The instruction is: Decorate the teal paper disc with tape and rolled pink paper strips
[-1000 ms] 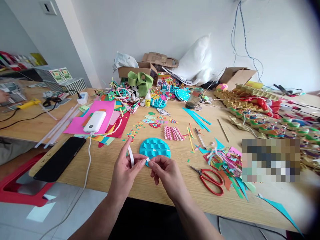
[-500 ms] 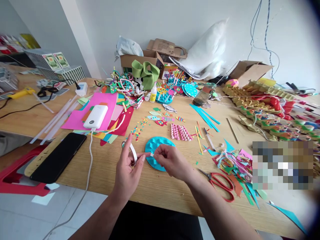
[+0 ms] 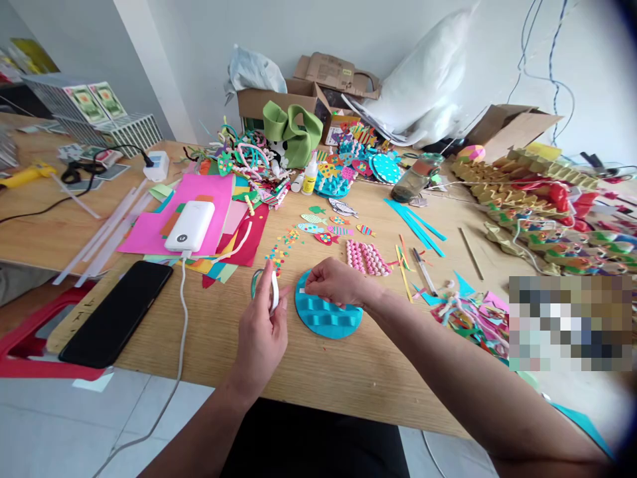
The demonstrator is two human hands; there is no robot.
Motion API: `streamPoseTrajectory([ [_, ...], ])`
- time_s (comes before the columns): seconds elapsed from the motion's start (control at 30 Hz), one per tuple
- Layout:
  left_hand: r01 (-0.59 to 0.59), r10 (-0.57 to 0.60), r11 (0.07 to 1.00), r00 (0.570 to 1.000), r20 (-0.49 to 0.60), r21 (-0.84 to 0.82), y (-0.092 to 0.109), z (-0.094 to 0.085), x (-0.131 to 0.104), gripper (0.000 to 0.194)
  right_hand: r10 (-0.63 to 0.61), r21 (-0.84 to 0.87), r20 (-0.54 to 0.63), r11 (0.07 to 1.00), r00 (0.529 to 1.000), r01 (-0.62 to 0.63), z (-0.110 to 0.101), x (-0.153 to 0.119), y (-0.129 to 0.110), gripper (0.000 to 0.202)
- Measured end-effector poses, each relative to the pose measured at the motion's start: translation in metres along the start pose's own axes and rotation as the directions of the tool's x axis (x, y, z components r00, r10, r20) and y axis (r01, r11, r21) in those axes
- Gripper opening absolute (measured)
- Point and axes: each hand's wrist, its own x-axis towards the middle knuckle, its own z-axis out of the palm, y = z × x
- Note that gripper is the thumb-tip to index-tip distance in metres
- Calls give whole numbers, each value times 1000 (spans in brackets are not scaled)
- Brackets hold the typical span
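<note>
My left hand (image 3: 263,332) holds a roll of white tape (image 3: 275,291) hooked around its fingers, left of a round blue disc (image 3: 331,332). The disc lies flat on the table and has rows of raised blue folds. Over the disc's upper part, my right hand (image 3: 331,282) is closed, pinching a small white piece (image 3: 302,291) at its fingertips. Pink and white braided strips (image 3: 368,259) lie just behind my right hand. Small colored dots (image 3: 283,249) are scattered behind the tape roll.
Paper fish (image 3: 340,230) and a glue bottle (image 3: 309,178) stand or lie farther back. A black phone (image 3: 117,312) and white power bank (image 3: 190,226) are at left. Paper scraps (image 3: 472,318) and a pen (image 3: 424,271) lie at right.
My right hand has moved up and away from my left hand, over the disc's upper part with the white piece. The view has shifted slightly, and my right forearm now covers the red scissors.
</note>
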Motion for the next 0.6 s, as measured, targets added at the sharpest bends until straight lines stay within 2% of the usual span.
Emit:
streamPoseTrajectory([
  [0.1, -84, 83, 990, 996, 9, 117, -6, 1, 2, 56, 25, -6, -15, 1000, 1000, -25, -2, 6, 6, 12],
  [0.27, -252, 248, 936, 968, 48, 245, -21, 2, 4, 60, 60, -70, 4, 996, 998, -59, 0, 15, 12, 12],
  [0.6, -296, 272, 901, 955, 118, 316, -23, 3, 0, 66, 66, -124, -63, 990, 996, -73, 14, 12, 6, 17],
])
